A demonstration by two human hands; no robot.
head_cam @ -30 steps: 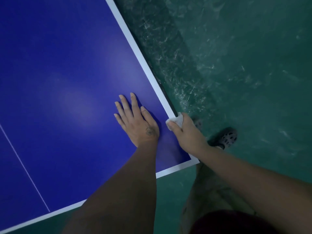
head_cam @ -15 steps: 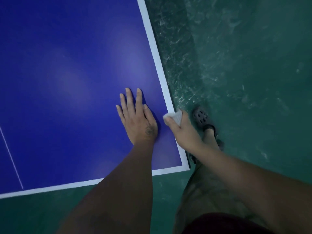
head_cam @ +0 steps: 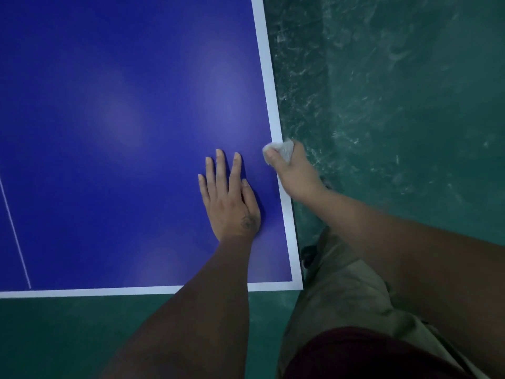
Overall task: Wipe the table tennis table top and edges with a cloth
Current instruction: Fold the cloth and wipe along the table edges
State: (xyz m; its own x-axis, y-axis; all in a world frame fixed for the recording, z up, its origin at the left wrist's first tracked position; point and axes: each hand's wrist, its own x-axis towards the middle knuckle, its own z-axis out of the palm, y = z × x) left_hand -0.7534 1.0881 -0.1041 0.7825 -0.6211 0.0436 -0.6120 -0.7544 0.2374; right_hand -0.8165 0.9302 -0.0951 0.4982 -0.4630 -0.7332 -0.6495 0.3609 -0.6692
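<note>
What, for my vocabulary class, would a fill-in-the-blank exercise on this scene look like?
1. The right hand grips a crumpled white ____ against the side edge of the table tennis table.
2. The left hand lies flat on its ____ top.
3. The floor beside the table is ____.
Missing words: cloth; blue; green.

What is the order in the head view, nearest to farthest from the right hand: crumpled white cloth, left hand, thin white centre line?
1. Crumpled white cloth: gripped in the right hand.
2. Left hand: flat on the blue tabletop, beside it.
3. Thin white centre line: far left.
</note>
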